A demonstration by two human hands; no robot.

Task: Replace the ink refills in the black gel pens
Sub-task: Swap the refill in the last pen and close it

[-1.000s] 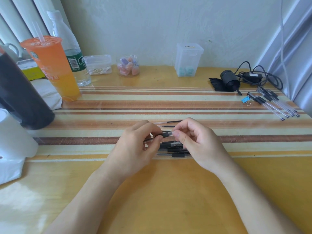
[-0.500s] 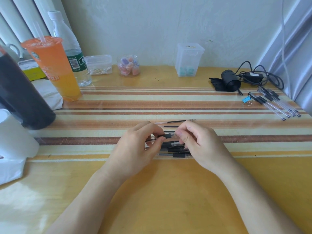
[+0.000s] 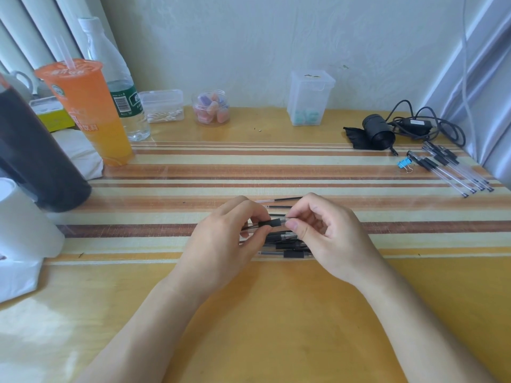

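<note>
Two bare forearms reached forward over a yellow wooden table (image 3: 276, 322) and met at its middle. The left hand (image 3: 221, 239) had its fingers curled round the barrel of one black gel pen (image 3: 272, 223), which was held level, just above the table, between the two hands. The right hand (image 3: 329, 239) pinched the clear tip end of the same pen between thumb and forefinger, its other fingers loosely curled. So both hands were closed on that pen.

Directly under the hands lay a small pile of pens (image 3: 287, 246) on a striped mat (image 3: 276, 170). Just beyond the fingers, a few thin loose refills (image 3: 279, 200) lay on the mat.

The step seemed to be twisting the tip section on or off; which one could not be told. To do it well, the left hand should probably hold the barrel steady while the right turned the tip in line with it, low over the mat so that nothing small could roll away.

Farther off to the right lay a separate row of pens (image 3: 453, 172) beside a blue binder clip (image 3: 403, 163). Far left stood an orange drink cup (image 3: 91, 111).
</note>
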